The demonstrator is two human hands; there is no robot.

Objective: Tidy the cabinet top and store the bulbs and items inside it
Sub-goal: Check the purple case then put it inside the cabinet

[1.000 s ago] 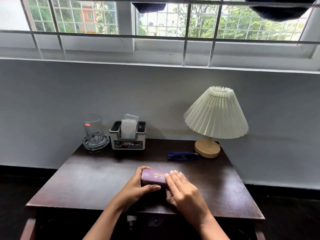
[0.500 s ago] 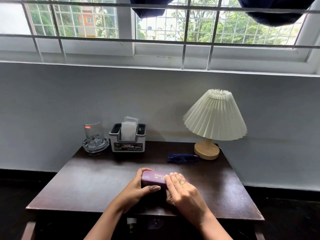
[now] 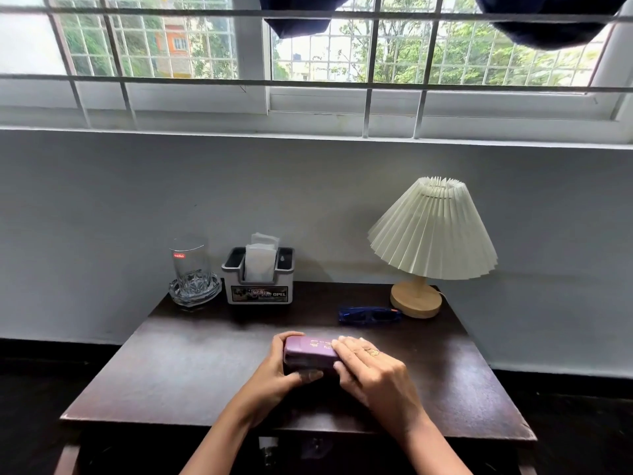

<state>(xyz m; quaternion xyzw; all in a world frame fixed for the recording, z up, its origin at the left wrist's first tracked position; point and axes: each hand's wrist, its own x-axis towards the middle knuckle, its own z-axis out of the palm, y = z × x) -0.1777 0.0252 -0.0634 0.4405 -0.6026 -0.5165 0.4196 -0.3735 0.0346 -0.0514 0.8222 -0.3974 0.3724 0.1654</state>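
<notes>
Pale wall under a barred window, dark cloth hanging at its upper edge. Below, dark wooden cabinet top, mostly bare.

At the back right, lamp with pleated shade on a round wooden base. At the back left, tissue holder, and just beside it a drinking glass standing in a cut-glass dish. Near the lamp base, blue glasses lying flat.

Front centre: purple case resting on the top, clasped from both ends. Left hand closed around its left end, thumb along the front edge. Right hand curled over its right end, fingers across the lid.

Compared with a second ago, almost nothing different: same case, same spot, same two-handed hold, thumb only slightly lower on the front. Probably a pause to open or check the case, so storing not yet begun and everything still out on top.

Hard to tell whether the lid is parted or shut; seam covered by fingers. Gold lettering on the lid too small to read. No bulbs anywhere in sight. Cabinet front dark and cut off at the lower edge, door or drawer not made out.
</notes>
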